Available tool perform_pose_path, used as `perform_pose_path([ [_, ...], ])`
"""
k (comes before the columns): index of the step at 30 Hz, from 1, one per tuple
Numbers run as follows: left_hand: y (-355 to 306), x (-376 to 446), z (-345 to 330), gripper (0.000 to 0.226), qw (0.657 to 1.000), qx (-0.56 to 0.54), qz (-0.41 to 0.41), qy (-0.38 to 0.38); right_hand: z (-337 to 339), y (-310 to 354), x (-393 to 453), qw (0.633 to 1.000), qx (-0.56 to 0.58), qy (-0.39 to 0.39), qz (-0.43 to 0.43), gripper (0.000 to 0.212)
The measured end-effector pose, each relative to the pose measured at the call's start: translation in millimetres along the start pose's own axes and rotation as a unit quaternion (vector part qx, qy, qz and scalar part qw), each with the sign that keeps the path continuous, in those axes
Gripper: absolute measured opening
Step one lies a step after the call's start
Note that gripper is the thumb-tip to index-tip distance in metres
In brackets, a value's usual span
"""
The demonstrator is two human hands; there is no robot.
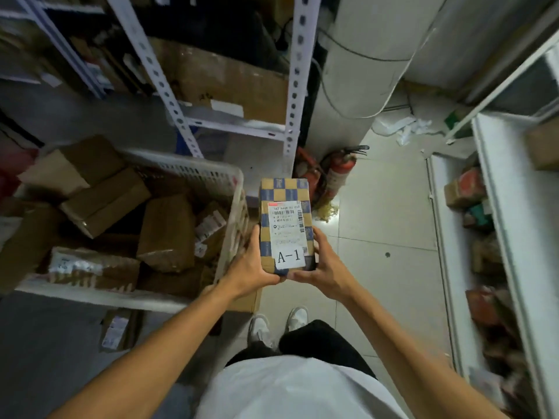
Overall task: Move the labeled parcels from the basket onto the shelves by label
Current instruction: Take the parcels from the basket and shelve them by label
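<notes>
Parcel marked A-1 being held in both hands beside the basket.

The left hand (252,269) and right hand (325,272) are gripping the checkered parcel (286,225) by its near end, label (289,256) facing up, clear of the white basket (211,173) to its left, which is holding brown boxes (168,232). Metal shelves (295,86) are standing behind; a fire extinguisher (340,172) is resting on the floor (387,213).

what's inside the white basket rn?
The white basket holds a jumble of brown cardboard parcels, some showing white labels. Whatever lies under the top layer, and the basket's floor, is covered.
</notes>
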State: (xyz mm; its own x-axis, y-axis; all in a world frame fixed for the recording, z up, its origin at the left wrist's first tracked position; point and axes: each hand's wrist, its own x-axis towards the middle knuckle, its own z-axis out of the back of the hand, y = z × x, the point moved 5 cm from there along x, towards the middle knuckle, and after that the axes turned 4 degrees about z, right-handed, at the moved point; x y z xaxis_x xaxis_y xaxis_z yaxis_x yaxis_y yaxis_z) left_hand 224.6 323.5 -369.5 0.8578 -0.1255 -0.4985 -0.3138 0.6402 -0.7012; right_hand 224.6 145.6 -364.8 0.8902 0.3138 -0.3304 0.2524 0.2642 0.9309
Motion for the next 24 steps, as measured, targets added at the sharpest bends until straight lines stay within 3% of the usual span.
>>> perform_pose_path([
  [7, -96.3, 36.1, -14.7, 0.139, 0.985, 0.113, -0.125, 0.047, 77.2, 20.4, -27.1, 0.985, -0.048, -0.153, 0.056, 0.112],
  [16, -287.9, 102.9, -85.1, 0.130, 0.940, 0.088, -0.310, 0.116, 253.9, 40.1, -54.4, 0.954, -0.070, -0.276, 0.096, 0.117],
  [24, -419.9, 145.1, -179.2, 0.121, 0.897, 0.074, -0.394, 0.185, 394.6, 32.7, -91.7, 0.929, -0.061, -0.356, 0.080, 0.130],
])
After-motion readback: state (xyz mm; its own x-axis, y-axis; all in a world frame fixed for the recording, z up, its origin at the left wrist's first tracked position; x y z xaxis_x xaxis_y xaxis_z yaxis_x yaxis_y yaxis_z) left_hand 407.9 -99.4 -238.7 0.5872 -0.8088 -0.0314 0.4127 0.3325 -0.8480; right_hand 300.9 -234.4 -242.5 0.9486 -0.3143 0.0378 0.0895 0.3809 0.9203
